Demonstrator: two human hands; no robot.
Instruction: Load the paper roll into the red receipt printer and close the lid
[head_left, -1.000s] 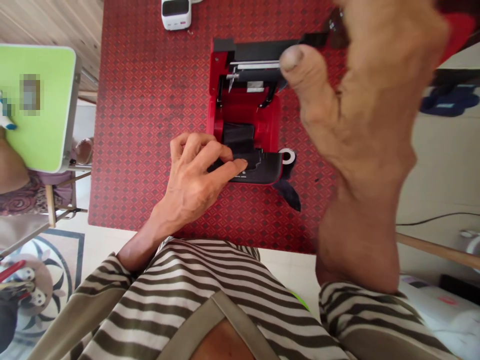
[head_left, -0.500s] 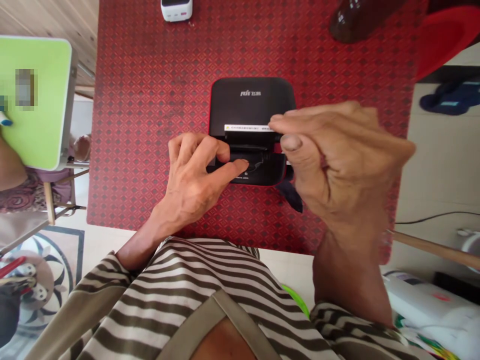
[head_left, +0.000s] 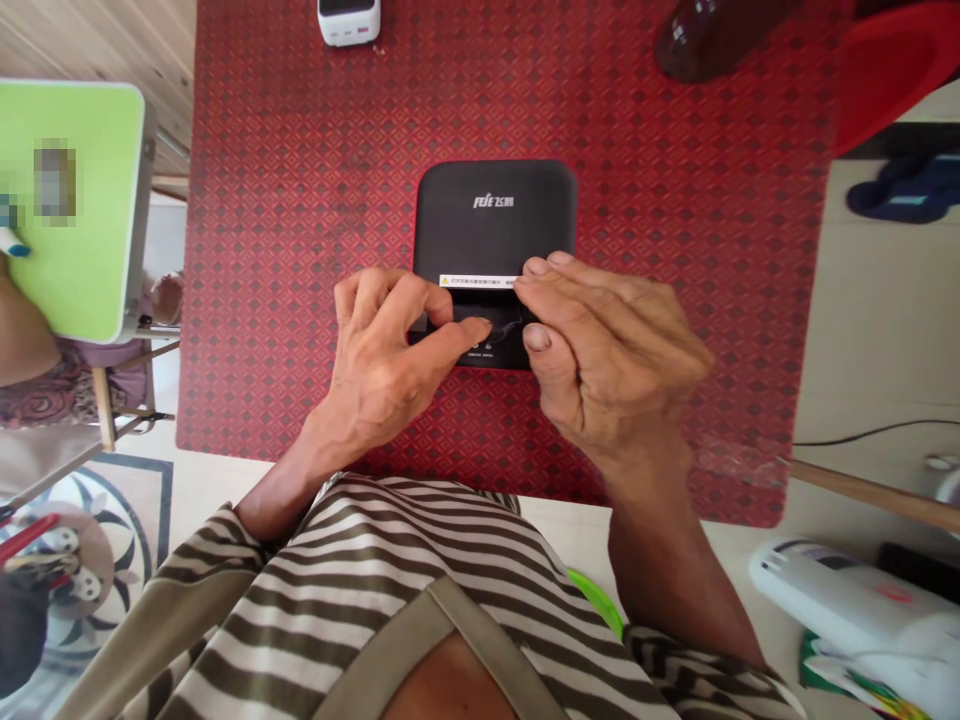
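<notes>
A flat black device (head_left: 495, 235) with white FEJE lettering lies on the red patterned table. Its hinged lid carries a white warning label (head_left: 476, 282) along the near edge. My left hand (head_left: 386, 345) grips the lower left side, fingers curled at the edge and the thumb pressed on the glossy front strip. On the other side my right hand (head_left: 611, 355) has its fingertips against the lid's near right edge, with the thumb bent by the front strip. The device's lower right corner is hidden behind this hand.
Near the far table edge (head_left: 285, 130) stands a white gadget (head_left: 349, 25), and a dark brown bottle (head_left: 697, 45) is at the far right. A green-topped small table (head_left: 82, 280) is on the left with another person's arm beside it. Blue slippers (head_left: 900, 195) lie on the right floor.
The lid has come down toward me, narrowing the gap above the front strip. My right hand moved left and lower with it; my left hand stayed nearly in place.
</notes>
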